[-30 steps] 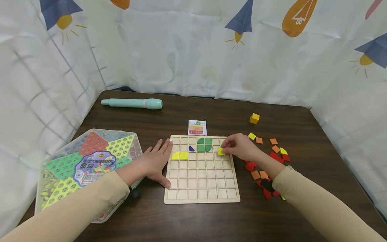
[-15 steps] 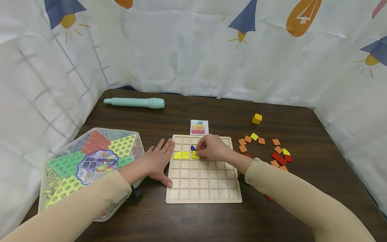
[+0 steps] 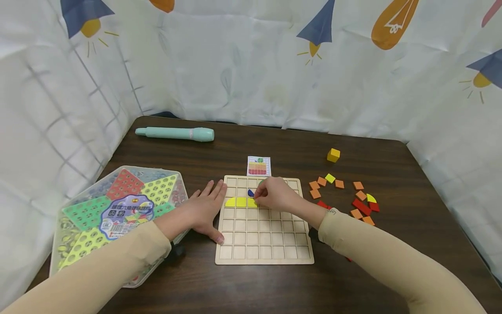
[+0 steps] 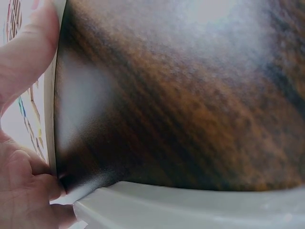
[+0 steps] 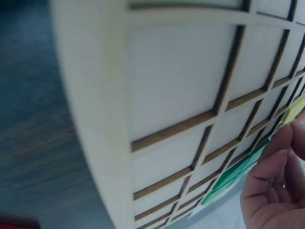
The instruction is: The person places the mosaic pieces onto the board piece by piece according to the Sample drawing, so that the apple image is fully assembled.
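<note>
A wooden grid board (image 3: pixel 259 251) lies on the table. My right hand (image 3: pixel 276 194) bends over its upper middle, pinching a yellow square tile (image 3: pixel 252 203) at the third cell of a row. To the left in that row sit another yellow square (image 3: pixel 241 202) and a yellow rounded piece (image 3: pixel 230 202). A small blue piece (image 3: pixel 251 192) lies one row up. Green tiles (image 5: pixel 233 174) show in the right wrist view, mostly hidden by the hand in the head view. My left hand (image 3: pixel 204 213) rests, fingers spread, along the board's left edge.
A pattern card (image 3: pixel 259 166) lies behind the board. Loose orange tiles (image 3: pixel 339 184) and red tiles (image 3: pixel 361 206) are scattered at right, near a yellow cube (image 3: pixel 333 155). A clear plastic box (image 3: pixel 178 174) stands left; a mint microphone-shaped object (image 3: pixel 174 134) lies behind.
My right hand has carried the yellow square tile leftward from the board's right side to the cell beside the other yellow square, then lowered it. The left hand stays at the board's edge.
</note>
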Demonstrator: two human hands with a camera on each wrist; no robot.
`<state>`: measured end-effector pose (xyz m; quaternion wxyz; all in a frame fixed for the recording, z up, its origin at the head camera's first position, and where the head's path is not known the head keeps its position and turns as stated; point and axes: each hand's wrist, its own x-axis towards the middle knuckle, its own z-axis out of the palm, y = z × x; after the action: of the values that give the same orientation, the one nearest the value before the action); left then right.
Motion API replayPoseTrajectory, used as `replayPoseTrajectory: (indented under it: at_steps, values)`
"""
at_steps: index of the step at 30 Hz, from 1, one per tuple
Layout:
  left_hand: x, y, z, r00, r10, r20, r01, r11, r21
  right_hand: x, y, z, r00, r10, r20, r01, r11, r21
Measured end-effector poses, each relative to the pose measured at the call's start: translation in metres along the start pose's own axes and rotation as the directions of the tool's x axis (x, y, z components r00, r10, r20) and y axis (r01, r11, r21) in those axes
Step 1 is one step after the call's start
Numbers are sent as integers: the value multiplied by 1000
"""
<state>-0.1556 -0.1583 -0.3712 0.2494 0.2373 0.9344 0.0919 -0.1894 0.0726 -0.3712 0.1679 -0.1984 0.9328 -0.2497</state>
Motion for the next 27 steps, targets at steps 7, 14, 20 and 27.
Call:
replayPoseTrajectory:
  at_steps: [7, 14, 20, 27]
  values:
    - [1, 0, 0, 1000, -1, 0, 1, 1000, 7, -5, 7, -3, 999, -34, 32, 34, 999, -4]
    - [1, -1, 2, 1000, 0, -4, 0, 1000, 14, -25, 32, -29, 999, -49, -20, 49, 999, 14]
    - [2, -1, 2, 1000, -6, 0, 6, 1000, 17, -51, 89, -59, 994, -31, -103, 28, 999, -30]
    - [2, -1, 3, 1000, -7, 4, 7, 1000, 7, -69, 140, -81, 983, 61, -174, -77, 993, -89]
